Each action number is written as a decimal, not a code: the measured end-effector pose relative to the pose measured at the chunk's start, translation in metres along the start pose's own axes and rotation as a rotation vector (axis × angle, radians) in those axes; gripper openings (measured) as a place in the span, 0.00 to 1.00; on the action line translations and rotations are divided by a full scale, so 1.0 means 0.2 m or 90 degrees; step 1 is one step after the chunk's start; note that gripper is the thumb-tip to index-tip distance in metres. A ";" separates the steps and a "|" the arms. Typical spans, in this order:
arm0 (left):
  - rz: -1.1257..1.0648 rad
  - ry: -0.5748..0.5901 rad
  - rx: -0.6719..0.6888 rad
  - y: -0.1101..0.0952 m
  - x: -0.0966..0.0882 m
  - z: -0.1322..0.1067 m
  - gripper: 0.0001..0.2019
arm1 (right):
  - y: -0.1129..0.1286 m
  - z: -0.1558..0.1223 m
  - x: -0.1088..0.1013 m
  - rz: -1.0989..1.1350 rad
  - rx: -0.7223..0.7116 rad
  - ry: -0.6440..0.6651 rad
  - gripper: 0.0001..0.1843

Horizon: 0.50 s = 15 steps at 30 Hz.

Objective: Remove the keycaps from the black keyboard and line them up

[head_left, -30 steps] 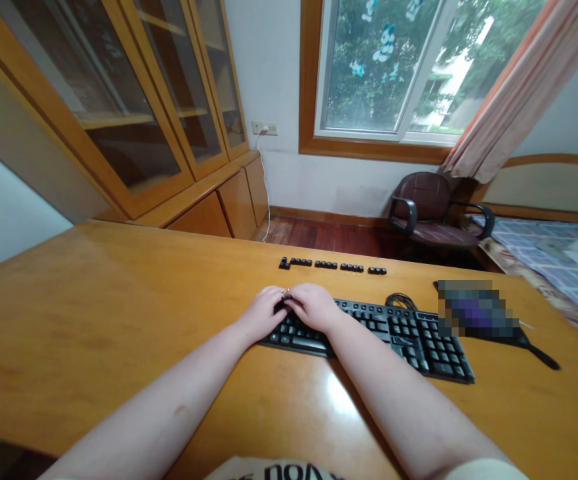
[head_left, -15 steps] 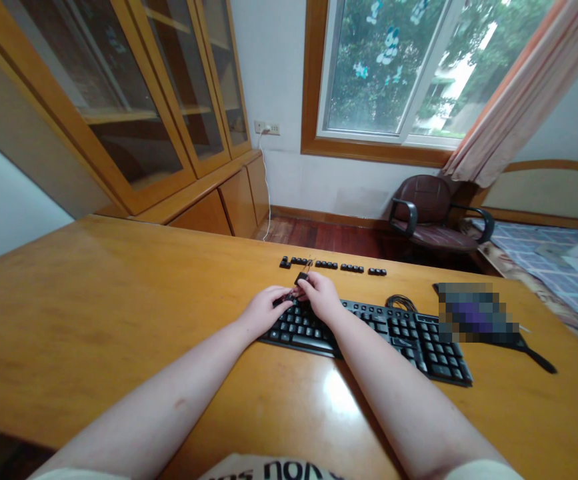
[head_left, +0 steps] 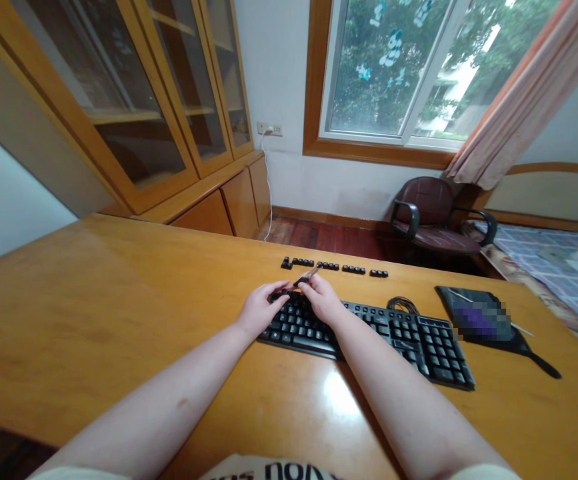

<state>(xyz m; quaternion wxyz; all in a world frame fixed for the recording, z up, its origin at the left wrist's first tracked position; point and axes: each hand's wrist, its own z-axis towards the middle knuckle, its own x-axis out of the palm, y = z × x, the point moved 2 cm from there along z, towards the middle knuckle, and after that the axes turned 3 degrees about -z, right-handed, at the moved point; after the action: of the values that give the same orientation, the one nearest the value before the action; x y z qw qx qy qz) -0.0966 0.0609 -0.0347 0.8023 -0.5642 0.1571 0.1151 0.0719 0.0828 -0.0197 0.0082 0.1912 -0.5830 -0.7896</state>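
A black keyboard point(head_left: 313, 345) lies on the wooden desk, partly under both my hands. My left hand point(head_left: 257, 311) is closed about its far left corner, thumb over the keys and fingers curled at the back edge. Between the fingers of my right hand point(head_left: 325, 300) is a small keycap puller point(head_left: 301, 283) with a dark handle and thin wire prongs, held tilted above the top rows of keys. The keys right beneath the fingers are hidden. Behind the keyboard, several loose black keycaps point(head_left: 353, 270) are lined up in short groups.
The keyboard's coiled cable point(head_left: 403, 305) sits behind its right half. A dark pouch point(head_left: 451, 300) with a strap, partly pixelated, lies at the right of the desk point(head_left: 119, 320). Beyond the desk stand a brown armchair point(head_left: 423, 200), a bed point(head_left: 533, 247) and a glass-fronted cabinet point(head_left: 193, 170).
The keycap puller has tipped over in my right hand, its prongs now slanting up to the right instead of standing nearly upright. My left hand stays at the keyboard's corner. The view has shifted slightly.
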 end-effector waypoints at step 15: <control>-0.063 -0.066 -0.091 -0.04 -0.02 0.02 0.10 | 0.02 -0.02 0.04 0.177 0.048 0.066 0.09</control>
<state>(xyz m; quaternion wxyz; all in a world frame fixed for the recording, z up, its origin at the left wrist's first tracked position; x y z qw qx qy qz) -0.0959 0.0612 -0.0249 0.7717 -0.6206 0.0783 0.1152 0.0646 0.0755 -0.0193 0.1401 0.1493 -0.6320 -0.7475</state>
